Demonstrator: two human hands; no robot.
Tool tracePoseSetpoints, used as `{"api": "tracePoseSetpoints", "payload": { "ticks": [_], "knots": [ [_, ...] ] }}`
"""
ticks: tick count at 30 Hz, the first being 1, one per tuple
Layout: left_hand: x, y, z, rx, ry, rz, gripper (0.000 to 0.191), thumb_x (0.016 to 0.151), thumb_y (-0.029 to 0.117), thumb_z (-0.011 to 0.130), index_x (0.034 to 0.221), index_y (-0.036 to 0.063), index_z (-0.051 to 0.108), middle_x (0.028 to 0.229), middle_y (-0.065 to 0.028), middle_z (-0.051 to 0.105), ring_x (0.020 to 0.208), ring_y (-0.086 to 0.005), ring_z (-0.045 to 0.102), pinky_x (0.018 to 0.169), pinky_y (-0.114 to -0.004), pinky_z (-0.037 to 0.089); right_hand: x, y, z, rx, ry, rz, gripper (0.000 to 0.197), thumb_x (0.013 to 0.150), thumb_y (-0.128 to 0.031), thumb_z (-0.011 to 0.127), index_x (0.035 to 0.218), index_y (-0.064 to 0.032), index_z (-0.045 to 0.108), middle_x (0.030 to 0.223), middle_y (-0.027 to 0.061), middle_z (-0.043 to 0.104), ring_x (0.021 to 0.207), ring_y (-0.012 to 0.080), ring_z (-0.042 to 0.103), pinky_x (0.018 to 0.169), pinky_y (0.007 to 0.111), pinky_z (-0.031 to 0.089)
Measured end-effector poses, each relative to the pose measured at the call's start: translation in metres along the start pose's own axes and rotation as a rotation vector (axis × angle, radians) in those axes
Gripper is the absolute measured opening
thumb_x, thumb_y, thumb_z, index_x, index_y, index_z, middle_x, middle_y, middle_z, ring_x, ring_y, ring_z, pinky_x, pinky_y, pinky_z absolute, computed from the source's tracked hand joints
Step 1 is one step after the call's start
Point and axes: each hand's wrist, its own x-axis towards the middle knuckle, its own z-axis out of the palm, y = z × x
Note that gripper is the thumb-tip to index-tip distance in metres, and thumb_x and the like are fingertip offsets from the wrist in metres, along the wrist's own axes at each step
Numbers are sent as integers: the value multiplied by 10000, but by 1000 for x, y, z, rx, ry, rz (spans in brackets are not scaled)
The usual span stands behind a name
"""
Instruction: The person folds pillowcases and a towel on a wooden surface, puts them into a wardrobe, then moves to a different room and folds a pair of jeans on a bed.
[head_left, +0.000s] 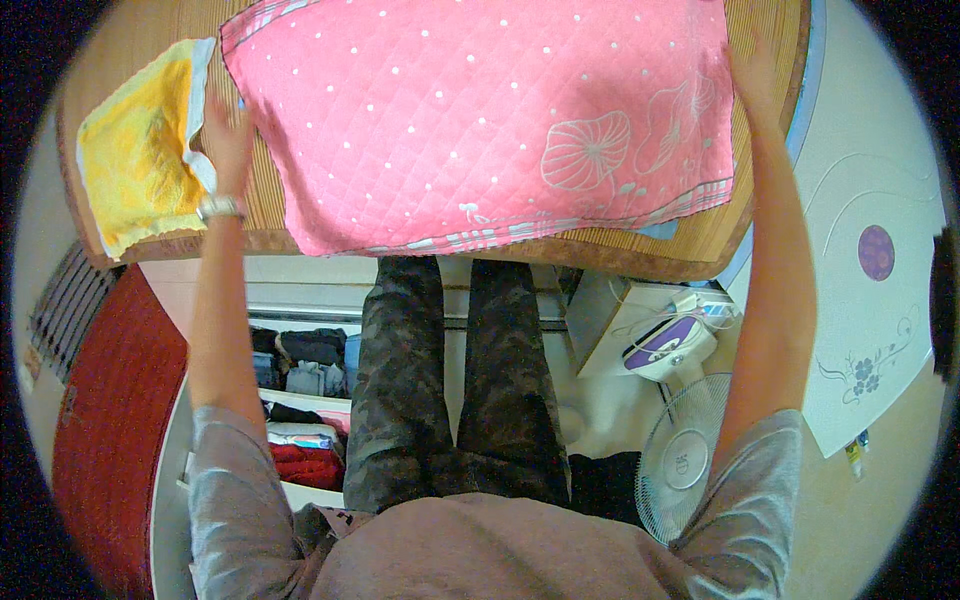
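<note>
A pink quilted towel (450, 120) with white dots and a pale leaf pattern lies spread over a table with a striped wooden look. My left hand (229, 139), a light band at its wrist, is at the towel's left edge; whether its fingers grip the cloth is unclear. A yellow cloth (146, 150) with a white border lies just left of that hand. Beside the towel's right edge is my right hand (750, 71), blurred, its grip on the edge not clear.
The wooden table's front edge (262, 241) runs before my legs. Below are open drawers of folded clothes (307, 367), an electric fan (682, 457) and a white-and-purple device (667, 349) with cables. A white patterned panel (862, 300) stands at the right, a red surface (120, 435) at the left.
</note>
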Motion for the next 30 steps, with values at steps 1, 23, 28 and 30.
{"api": "tracePoseSetpoints", "payload": {
  "ticks": [1, 23, 28, 30],
  "knots": [
    [-35, -8, 4, -54, 38, -154, 727, 809, 198, 669, 1371, -55, 281, 1353, -191, 399, 1187, -258, 444, 987, -355, 370, -35, 25, 9, -63, 17, 54, 606, 785, -325, 639, 1252, 22, 472, 1208, 244, 531, 1094, 364, 531, 922, 402, 424],
    [-288, 5, 58, -722, -255, -1240, 362, 949, 405, 427, 929, 53, 508, 874, -84, 566, 911, -230, 585, 785, -375, 489, -240, 114, 31, 44, -340, 698, 480, 769, -420, 601, 900, 40, 649, 720, 167, 638, 657, 274, 620, 608, 369, 481],
    [-270, 5, 16, -605, -115, -1077, 375, 950, 387, 431, 693, 116, 467, 670, -21, 554, 656, -146, 570, 647, -279, 469, -271, 111, 28, 473, -403, 885, 271, 759, -226, 650, 891, 11, 648, 713, 67, 624, 616, 170, 580, 515, 326, 453],
    [-259, -1, -2, -659, -212, -1042, 363, 951, 377, 440, 690, 126, 462, 671, -17, 548, 654, -137, 565, 635, -262, 458, -291, 147, 30, 440, -398, 798, 241, 752, -197, 657, 878, 9, 643, 716, 59, 623, 617, 163, 580, 504, 310, 451]
  ]
}}
